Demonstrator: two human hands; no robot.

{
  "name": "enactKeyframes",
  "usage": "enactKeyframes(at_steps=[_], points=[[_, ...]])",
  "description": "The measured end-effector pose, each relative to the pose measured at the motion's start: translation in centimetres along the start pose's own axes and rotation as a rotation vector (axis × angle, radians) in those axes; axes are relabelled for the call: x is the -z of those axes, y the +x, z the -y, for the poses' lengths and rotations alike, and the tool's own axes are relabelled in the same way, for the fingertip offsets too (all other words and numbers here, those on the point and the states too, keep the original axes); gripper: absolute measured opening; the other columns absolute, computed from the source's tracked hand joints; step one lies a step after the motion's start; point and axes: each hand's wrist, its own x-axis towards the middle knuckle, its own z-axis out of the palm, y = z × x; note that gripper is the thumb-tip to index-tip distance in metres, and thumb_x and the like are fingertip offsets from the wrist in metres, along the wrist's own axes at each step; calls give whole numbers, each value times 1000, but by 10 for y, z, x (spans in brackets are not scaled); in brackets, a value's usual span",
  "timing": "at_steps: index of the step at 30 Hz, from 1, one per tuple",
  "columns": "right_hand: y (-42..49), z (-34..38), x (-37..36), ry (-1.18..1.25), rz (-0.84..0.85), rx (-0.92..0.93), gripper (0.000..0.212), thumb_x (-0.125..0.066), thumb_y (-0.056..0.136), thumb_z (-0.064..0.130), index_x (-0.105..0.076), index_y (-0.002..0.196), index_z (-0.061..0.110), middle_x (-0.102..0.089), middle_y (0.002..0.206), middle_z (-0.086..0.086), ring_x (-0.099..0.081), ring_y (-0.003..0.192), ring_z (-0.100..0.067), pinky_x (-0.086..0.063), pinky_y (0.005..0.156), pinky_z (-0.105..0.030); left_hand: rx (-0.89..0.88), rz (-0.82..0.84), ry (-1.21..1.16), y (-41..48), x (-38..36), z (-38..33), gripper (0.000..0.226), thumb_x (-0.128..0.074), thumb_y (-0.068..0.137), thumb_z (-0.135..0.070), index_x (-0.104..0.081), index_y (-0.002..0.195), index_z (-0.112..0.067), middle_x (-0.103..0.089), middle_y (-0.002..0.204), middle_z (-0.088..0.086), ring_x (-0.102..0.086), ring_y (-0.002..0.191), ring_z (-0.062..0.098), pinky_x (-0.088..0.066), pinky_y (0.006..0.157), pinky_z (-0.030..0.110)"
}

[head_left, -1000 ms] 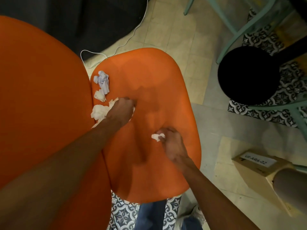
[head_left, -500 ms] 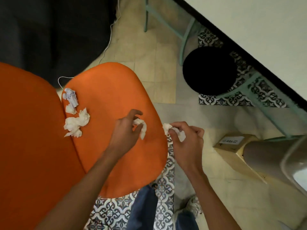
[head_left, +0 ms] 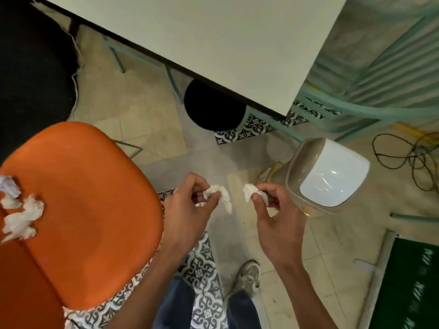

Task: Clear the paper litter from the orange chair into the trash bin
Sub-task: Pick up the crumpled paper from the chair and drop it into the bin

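Each hand pinches a paper wad: left hand point(head_left: 190, 207) one wad point(head_left: 219, 193), right hand point(head_left: 275, 210) another point(head_left: 251, 192), near the bin point(head_left: 330, 176). Light, soft, crushable; fingertip pinches anywhere should suffice.

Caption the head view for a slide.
Left hand and right hand each pinch paper near the trash bin; litter lies on the orange chair.

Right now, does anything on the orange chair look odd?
Crumpled white paper wads and a bluish scrap litter the left edge of the orange chair seat. The left hand pinches a white wad, the right hand a second wad, near the beige white-lidded trash bin.
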Motion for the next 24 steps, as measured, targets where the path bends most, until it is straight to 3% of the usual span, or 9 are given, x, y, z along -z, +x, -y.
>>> enactKeyframes(at_steps=[5, 8, 10, 15, 21, 24], points=[[14, -44, 61, -32, -153, -60, 20, -76, 99, 22, -62, 105, 34, -71, 98, 18, -66, 90, -8, -52, 77, -28, -30, 93, -41, -8, -59, -43, 26, -88, 85, -20, -63, 91, -19, -70, 78, -13, -67, 73, 0, -49, 66, 9], [29, -76, 89, -151, -217, -78, 20, -77, 97, 20, -62, 106, 30, -69, 95, 12, -56, 98, -19, -35, 72, -27, -52, 134, -38, -8, -89, -66, 25, -88, 85, -18, -64, 90, -19, -71, 78, -17, -68, 76, -4, -49, 69, 5], [39, -96, 100, -218, -234, -52, 19, -77, 96, 16, -63, 104, 26, -67, 93, 10, -46, 102, -20, -32, 73, -27, -73, 157, -27, -5, -105, -75, 25, -88, 85, -17, -64, 90, -18, -71, 79, -18, -68, 77, -5, -49, 69, 5], [68, -139, 113, -346, -137, 28, 18, -76, 94, 9, -62, 98, 20, -71, 89, 0, -58, 93, -25, -51, 71, -38, -121, 174, -4, 6, -135, -86, 24, -88, 85, -13, -64, 90, -15, -71, 79, -18, -69, 75, -5, -49, 68, 4], [92, -168, 106, -604, -15, 117, 21, -73, 85, -5, -64, 99, 9, -67, 93, -14, -60, 88, -36, -54, 66, -39, -133, 183, 9, 15, -156, -91, 23, -87, 86, -15, -65, 92, -17, -74, 84, -15, -71, 81, -4, -54, 74, 8], [100, -175, 98, -726, 17, 172, 33, -78, 76, -11, -65, 102, 4, -67, 96, -16, -59, 85, -37, -46, 60, -36, -130, 182, 23, 18, -163, -89, 24, -88, 86, -17, -65, 92, -20, -75, 85, -14, -72, 83, -1, -56, 76, 11]])
